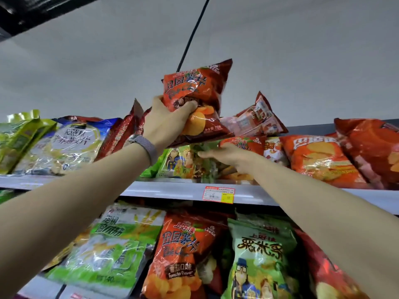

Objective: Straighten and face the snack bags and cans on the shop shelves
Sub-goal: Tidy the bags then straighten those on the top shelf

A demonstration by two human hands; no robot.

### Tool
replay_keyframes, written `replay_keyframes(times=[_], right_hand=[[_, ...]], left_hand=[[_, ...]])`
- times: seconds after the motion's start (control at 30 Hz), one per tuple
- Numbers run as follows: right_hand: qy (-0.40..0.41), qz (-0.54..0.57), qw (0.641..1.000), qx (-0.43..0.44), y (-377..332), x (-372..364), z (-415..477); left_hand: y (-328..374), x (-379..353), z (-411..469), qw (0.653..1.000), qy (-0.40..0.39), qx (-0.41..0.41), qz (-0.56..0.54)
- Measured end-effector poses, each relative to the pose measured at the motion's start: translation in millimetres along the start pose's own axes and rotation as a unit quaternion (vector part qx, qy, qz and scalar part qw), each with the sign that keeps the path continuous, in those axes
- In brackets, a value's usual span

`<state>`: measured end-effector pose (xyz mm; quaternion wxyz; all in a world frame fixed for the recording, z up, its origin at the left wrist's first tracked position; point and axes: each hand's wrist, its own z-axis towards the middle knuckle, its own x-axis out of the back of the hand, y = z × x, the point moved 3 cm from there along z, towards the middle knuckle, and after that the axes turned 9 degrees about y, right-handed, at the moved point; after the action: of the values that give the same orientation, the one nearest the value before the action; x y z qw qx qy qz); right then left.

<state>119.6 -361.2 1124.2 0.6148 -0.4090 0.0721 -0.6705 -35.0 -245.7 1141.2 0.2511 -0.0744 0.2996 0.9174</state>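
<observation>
My left hand [167,121] grips a red-orange tomato crisp bag [195,89] by its lower half and holds it upright above the top shelf. My right hand [226,154] reaches in under it with fingers stretched flat, resting on a green snack bag [181,161] that lies on the top shelf [172,190]. More orange crisp bags [319,158] lie tilted to the right of that hand. One pale red bag [257,117] sits crooked behind them.
Yellow-green and white-blue bags [64,143] lean at the top shelf's left. A price tag [218,194] hangs on the shelf edge. The lower shelf holds a green-white bag [116,244], a tomato crisp bag [183,251] and a light green bag [259,255]. A black cable [194,33] runs up the wall.
</observation>
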Motion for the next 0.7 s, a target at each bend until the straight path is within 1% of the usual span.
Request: replay_keyframes(times=[0.1,0.23,0.3,0.37,0.4,0.47,0.53,0.6,0.67,0.7], right_hand=[[0.022,0.0,1.0,-0.006,16,43,-5],[0.116,-0.007,0.993,-0.027,45,107,-19],[0.149,0.009,0.988,-0.048,61,132,-30],[0.171,-0.006,0.984,-0.042,75,149,-43],[0.18,-0.049,0.982,-0.023,79,155,-50],[0.175,-0.162,0.971,0.027,82,157,-69],[0.177,-0.24,0.951,0.081,84,155,-85],[0.201,-0.304,0.922,0.129,86,156,-95],[0.212,-0.366,0.894,0.147,87,159,-102],[0.211,-0.386,0.887,0.141,88,161,-103]], left_hand=[[13,-33,-18,0.999,-0.045,-0.019,0.0],[19,-78,-27,0.996,-0.089,-0.015,0.0],[18,-98,-29,0.994,-0.109,-0.005,0.017],[17,-117,-35,0.99,-0.132,0.008,0.044],[15,-126,-39,0.988,-0.143,0.014,0.062],[5,-143,-48,0.981,-0.16,0.008,0.105],[-8,-158,-58,0.971,-0.171,-0.017,0.168],[-20,-169,-68,0.959,-0.174,-0.036,0.223],[-29,-174,-73,0.952,-0.176,-0.032,0.25],[-31,-174,-74,0.95,-0.178,-0.03,0.256]])
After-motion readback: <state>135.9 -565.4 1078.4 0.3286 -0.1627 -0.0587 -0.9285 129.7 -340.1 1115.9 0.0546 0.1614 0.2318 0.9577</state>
